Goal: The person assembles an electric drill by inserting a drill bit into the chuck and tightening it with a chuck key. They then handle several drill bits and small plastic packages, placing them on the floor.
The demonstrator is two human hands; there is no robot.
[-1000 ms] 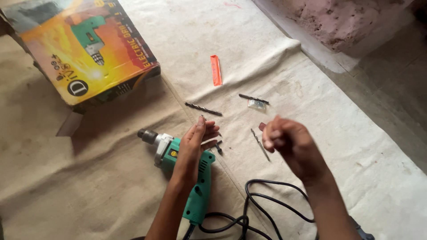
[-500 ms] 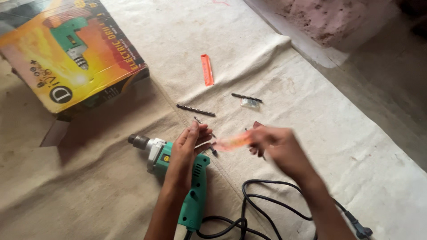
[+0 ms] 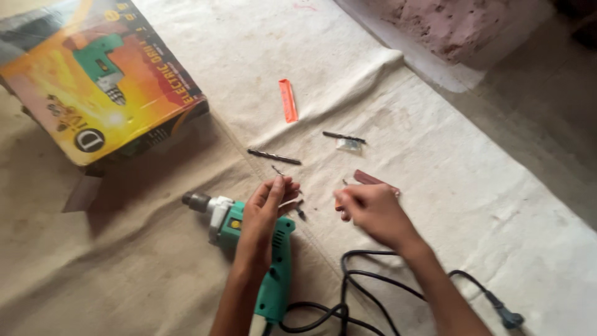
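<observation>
Head view, looking down at a pale cloth that is covering the floor. The left hand is hovering over the body of a green electric drill, its fingers pinched together around a thin drill bit whose tip is pointing up and away from the person. The right hand is hanging just above the cloth with its fingers curled in; a small orange piece is showing at the thumb side, but whether the hand is gripping it cannot be told. A dark reddish flat piece is lying just beyond the right hand's knuckles.

The drill is lying on its side on the cloth, its chuck pointing left, its black cord looping to the right and ending in a plug. Beyond the hands, two dark drill bits are lying on the cloth: a longer bit to the left and a shorter bit to the right, the latter touching a small clear packet. An orange plastic sleeve is lying farther off. The drill's printed carton is sitting at the upper left.
</observation>
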